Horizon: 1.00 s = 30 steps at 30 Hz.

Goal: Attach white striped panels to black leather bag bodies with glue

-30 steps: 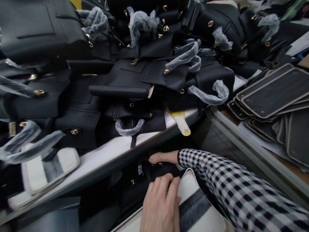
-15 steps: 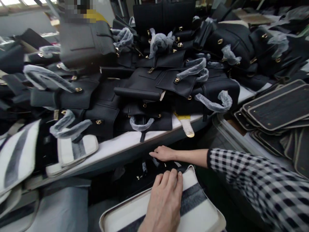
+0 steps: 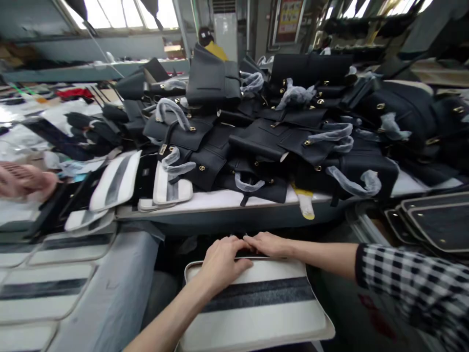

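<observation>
A white bag panel [image 3: 256, 320] with a dark stripe across it and a thin raised edge lies tilted in front of me. My left hand [image 3: 222, 261] bends its fingers over the far edge, thumb resting on the white face. Close beside it, fingertips nearly meeting the left ones, my right hand [image 3: 269, 244] is closed in a pinch just beyond that same edge. What its fingers hold is hidden. The space behind the panel is dark, and its contents cannot be made out.
Black handbags [image 3: 264, 137] with plastic-wrapped handles are heaped on the table [image 3: 216, 198] ahead. Striped white panels [image 3: 47, 288] lie on the left; dark panels with pale edging [image 3: 439, 222] are stacked at right. A person in yellow [image 3: 216, 49] is behind the heap.
My view has tipped up and swung left. The left hand has gone from lying on the panel to its far edge, and the right hand has come in beside it.
</observation>
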### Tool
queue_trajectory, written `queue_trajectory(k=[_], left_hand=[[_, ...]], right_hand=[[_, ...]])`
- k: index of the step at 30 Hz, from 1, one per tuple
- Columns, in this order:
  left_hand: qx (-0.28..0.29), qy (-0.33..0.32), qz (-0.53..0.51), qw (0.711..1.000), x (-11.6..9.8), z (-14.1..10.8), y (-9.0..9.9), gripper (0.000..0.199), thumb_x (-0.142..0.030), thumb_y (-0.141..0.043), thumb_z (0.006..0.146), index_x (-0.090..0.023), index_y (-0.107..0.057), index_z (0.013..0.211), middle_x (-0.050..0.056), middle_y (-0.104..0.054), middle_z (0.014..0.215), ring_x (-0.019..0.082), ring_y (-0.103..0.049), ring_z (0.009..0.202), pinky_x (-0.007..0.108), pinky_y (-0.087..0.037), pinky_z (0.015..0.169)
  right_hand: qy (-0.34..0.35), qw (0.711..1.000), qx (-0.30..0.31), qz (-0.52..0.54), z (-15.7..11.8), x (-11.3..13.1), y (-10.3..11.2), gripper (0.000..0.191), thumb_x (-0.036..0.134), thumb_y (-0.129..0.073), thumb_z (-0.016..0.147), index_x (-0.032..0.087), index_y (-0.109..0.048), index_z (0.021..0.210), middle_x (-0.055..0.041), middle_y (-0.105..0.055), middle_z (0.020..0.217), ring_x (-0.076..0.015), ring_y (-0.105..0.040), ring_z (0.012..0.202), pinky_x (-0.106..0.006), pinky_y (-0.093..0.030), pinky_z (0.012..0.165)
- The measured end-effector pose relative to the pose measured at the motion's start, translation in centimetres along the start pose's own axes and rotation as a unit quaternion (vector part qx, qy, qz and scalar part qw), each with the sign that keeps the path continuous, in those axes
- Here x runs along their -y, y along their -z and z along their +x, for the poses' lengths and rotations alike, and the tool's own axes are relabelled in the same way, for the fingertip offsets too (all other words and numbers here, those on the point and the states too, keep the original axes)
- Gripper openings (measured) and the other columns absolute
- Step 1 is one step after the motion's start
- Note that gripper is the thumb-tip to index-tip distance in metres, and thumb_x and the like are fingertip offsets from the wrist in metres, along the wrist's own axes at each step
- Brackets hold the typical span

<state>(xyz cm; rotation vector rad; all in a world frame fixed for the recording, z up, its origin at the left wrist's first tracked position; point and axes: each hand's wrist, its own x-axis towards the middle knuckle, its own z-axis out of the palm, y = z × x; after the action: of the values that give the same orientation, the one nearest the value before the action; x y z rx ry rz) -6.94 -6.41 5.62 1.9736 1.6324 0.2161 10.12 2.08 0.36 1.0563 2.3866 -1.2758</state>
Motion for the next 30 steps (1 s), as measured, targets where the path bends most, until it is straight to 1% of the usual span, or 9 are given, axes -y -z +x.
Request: queue_trajectory(k=[3, 7, 11, 16, 22, 24, 26, 28, 30], left_hand=[[0.049, 0.021, -0.002, 0.999, 1.1, 0.1, -0.1, 0.027, -0.045, -0.068, 0.079, -0.036, -0.072, 0.105, 0.0, -0.073, 0.104, 0.027, -0.065, 0.098, 0.036, -0.046, 0.079], [0.064, -0.007, 0.042, 0.997, 1.1, 0.2, -0.2, 0.024, -0.049, -0.062, 0.084, -0.03, -0.076, 0.089, 0.003, -0.075, 0.086, 0.028, -0.068, 0.088, 0.032, -0.044, 0.069], [0.055, -0.056, 0.04, 0.996, 2.1, -0.8, 0.4, 0.031, -0.048, -0.053, 0.091, -0.025, -0.075, 0.088, 0.005, -0.075, 0.09, 0.026, -0.069, 0.085, 0.03, -0.044, 0.069], [0.036, -0.008, -0.05, 0.998, 5.4, -3.1, 1.1, 0.028, -0.045, -0.056, 0.088, -0.032, -0.073, 0.108, 0.003, -0.074, 0.104, 0.026, -0.067, 0.1, 0.031, -0.046, 0.083], [0.067, -0.004, -0.138, 0.988, 8.9, -5.1, 2.6, 0.04, -0.047, -0.057, 0.088, -0.031, -0.065, 0.124, 0.004, -0.069, 0.12, 0.027, -0.064, 0.108, 0.03, -0.044, 0.088], [0.091, -0.009, -0.222, 0.971, 10.1, -5.5, 3.1, 0.045, -0.052, -0.054, 0.089, -0.028, -0.063, 0.126, 0.004, -0.067, 0.123, 0.025, -0.063, 0.109, 0.028, -0.043, 0.091], [0.118, 0.001, -0.336, 0.935, 11.4, -5.6, 3.0, 0.053, -0.059, -0.046, 0.091, -0.025, -0.062, 0.128, 0.004, -0.065, 0.127, 0.023, -0.059, 0.115, 0.027, -0.04, 0.097], [0.131, 0.07, -0.434, 0.889, 12.8, -5.2, 1.8, 0.065, -0.069, -0.034, 0.091, -0.023, -0.061, 0.128, 0.005, -0.065, 0.126, 0.022, -0.058, 0.118, 0.03, -0.04, 0.099], [0.127, 0.18, -0.466, 0.857, 14.2, -4.2, -0.3, 0.077, -0.078, -0.032, 0.084, -0.02, -0.063, 0.125, 0.007, -0.069, 0.116, 0.024, -0.061, 0.11, 0.033, -0.045, 0.092]], right_hand=[[0.024, 0.996, -0.018, -0.08, -0.6, 0.3, -0.5, 0.036, 0.036, -0.036, 0.099, 0.023, -0.063, 0.119, -0.0089, -0.071, 0.102, -0.0255, -0.065, 0.093, -0.034, -0.045, 0.083], [0.035, 0.986, -0.034, -0.158, -0.8, 0.4, -1.1, 0.036, 0.033, -0.036, 0.098, 0.024, -0.059, 0.124, -0.012, -0.07, 0.109, -0.0322, -0.064, 0.098, -0.039, -0.044, 0.083], [0.027, 0.98, -0.046, -0.191, -0.7, 1.1, -1.1, 0.04, 0.038, -0.03, 0.101, 0.025, -0.064, 0.116, -0.009, -0.072, 0.106, -0.0283, -0.066, 0.096, -0.033, -0.044, 0.079], [-0.014, 0.978, -0.073, -0.194, -0.4, 2.4, -1.2, 0.069, 0.052, -0.009, 0.102, 0.024, -0.071, 0.091, -0.007, -0.074, 0.086, -0.0236, -0.069, 0.083, -0.029, -0.043, 0.07], [-0.028, 0.977, -0.088, -0.195, 0.3, 3.9, -2.0, 0.07, 0.053, -0.009, 0.101, 0.024, -0.07, 0.083, -0.0066, -0.072, 0.078, -0.024, -0.069, 0.078, -0.029, -0.04, 0.066], [-0.029, 0.977, -0.09, -0.192, 0.7, 4.4, -2.2, 0.072, 0.054, -0.008, 0.101, 0.024, -0.07, 0.082, -0.0063, -0.072, 0.077, -0.0234, -0.068, 0.076, -0.029, -0.039, 0.064], [-0.03, 0.977, -0.091, -0.188, 1.1, 4.9, -2.4, 0.073, 0.054, -0.006, 0.1, 0.024, -0.07, 0.081, -0.0062, -0.072, 0.076, -0.023, -0.068, 0.075, -0.029, -0.038, 0.063], [-0.035, 0.978, -0.093, -0.183, 1.4, 5.2, -2.6, 0.075, 0.055, -0.005, 0.1, 0.024, -0.07, 0.079, -0.0065, -0.071, 0.074, -0.023, -0.068, 0.074, -0.029, -0.038, 0.062], [-0.041, 0.978, -0.096, -0.179, 1.6, 5.5, -2.7, 0.076, 0.056, -0.004, 0.099, 0.024, -0.07, 0.078, -0.0068, -0.071, 0.073, -0.0231, -0.068, 0.074, -0.029, -0.039, 0.064]])
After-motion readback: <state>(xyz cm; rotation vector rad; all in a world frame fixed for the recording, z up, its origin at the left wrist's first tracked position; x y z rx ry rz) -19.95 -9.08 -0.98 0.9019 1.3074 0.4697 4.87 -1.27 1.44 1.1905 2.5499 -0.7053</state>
